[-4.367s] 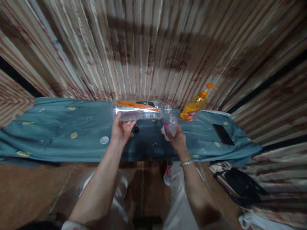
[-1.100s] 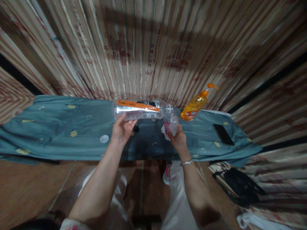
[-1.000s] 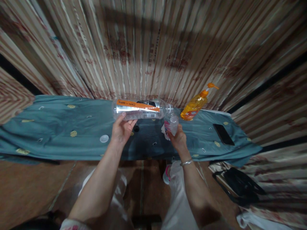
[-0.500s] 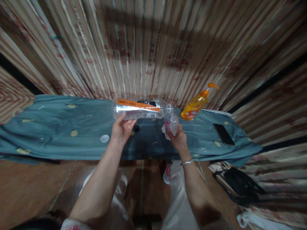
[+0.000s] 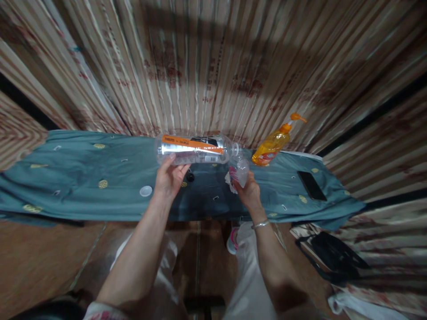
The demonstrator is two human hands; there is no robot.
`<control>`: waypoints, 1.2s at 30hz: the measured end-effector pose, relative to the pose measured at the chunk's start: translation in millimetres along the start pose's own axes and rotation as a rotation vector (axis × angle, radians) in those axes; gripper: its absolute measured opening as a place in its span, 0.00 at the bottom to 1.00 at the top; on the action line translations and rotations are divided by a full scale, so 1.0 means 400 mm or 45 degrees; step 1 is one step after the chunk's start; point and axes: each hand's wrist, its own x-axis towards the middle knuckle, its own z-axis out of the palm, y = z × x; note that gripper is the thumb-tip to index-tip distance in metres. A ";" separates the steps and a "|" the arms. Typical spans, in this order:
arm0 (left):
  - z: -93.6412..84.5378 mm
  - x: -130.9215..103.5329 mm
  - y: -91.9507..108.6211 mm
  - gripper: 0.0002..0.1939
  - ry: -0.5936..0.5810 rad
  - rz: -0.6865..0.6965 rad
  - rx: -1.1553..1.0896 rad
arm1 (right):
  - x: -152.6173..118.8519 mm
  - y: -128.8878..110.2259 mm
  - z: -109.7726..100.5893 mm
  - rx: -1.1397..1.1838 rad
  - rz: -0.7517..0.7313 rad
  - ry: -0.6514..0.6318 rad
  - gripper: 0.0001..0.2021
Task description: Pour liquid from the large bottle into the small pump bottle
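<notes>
Striped, pleated curtain (image 5: 200, 58) with reddish floral print fills the upper half of the frame. Across the middle: a long worktop (image 5: 110, 200), draped in teal cloth (image 5: 76, 173) with yellow pineapple-like motifs.

Observed, centre of frame: one person, both hands occupied. Left hand (image 5: 171, 179) grasps a large clear bottle (image 5: 193, 151) with an orange, black and silver label, thumb on the near side. Bottle lies on its side in the grip, neck towards frame right. Right hand (image 5: 248, 189), just right of centre, is closed around a smaller clear bottle (image 5: 240, 168) with pink marking, tilted, its top at the large bottle's neck. From where I stand, cannot tell whether the two touch. White ruffled item (image 5: 229, 180) beside the right hand; material unclear.

Other items: white disc (image 5: 146, 191), left of centre; small black round object (image 5: 190, 176), just below the large bottle; orange pump bottle (image 5: 271, 146), right of centre, towards the worktop's far edge; dark phone (image 5: 312, 186), further right. Lower right: black bag (image 5: 336, 253). Bracelet (image 5: 260, 224) on the right wrist; brown floor (image 5: 36, 249) at lower left
</notes>
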 end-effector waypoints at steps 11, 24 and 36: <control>0.004 -0.003 0.003 0.22 0.020 -0.003 0.025 | 0.001 0.010 0.007 -0.023 -0.032 0.014 0.24; 0.004 -0.004 0.001 0.18 0.008 0.016 0.016 | 0.000 -0.003 -0.005 -0.033 -0.014 -0.017 0.23; -0.006 0.002 0.000 0.19 -0.043 0.031 0.036 | 0.000 0.001 -0.001 -0.028 -0.017 -0.003 0.24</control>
